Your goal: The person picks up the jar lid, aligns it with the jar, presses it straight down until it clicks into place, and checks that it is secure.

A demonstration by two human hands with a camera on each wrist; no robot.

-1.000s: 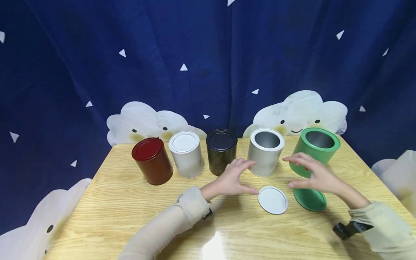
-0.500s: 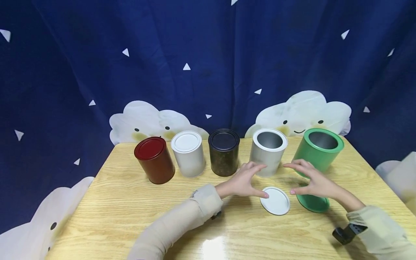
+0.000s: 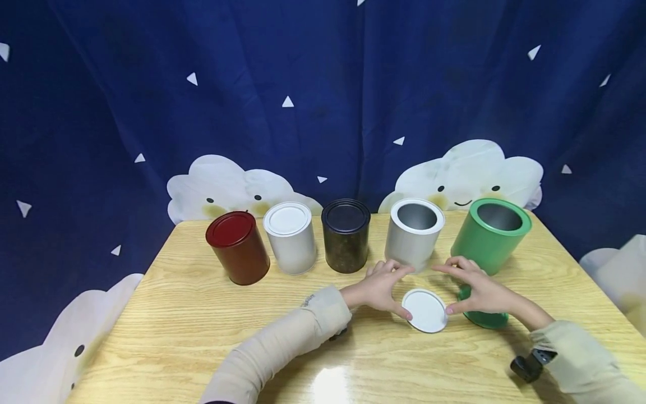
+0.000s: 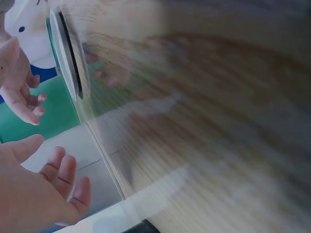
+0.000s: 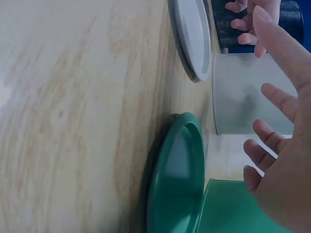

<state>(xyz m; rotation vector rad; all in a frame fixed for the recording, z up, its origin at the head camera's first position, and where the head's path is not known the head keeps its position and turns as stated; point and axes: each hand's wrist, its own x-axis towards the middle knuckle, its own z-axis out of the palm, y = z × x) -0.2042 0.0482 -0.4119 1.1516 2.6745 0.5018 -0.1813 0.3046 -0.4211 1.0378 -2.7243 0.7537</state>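
Two hands flank a white lid [image 3: 425, 310] that lies flat on the wooden table [image 3: 202, 314], just in front of the open silver tin [image 3: 414, 233]. The left hand [image 3: 381, 287] comes in from the left side of the lid with fingers spread and gently bent; its thumb tip appears to touch the lid's left edge, though none of the views shows a firm grip. The right hand [image 3: 476, 289] mirrors it on the other side, fingers likewise spread, thumb tip at the lid's right edge and the other fingers arched above the table. Neither hand is closed round anything. Under the right palm lies a green lid [image 3: 487, 318], flat on the table and partly hidden, in front of the open green tin [image 3: 489, 234]. In the right wrist view the white lid [image 5: 192, 36] and green lid [image 5: 177, 174] lie side by side, apart. Farther left stand a black tin [image 3: 345, 234], a white tin [image 3: 289, 237] and a red tin [image 3: 237, 247], all lidded.
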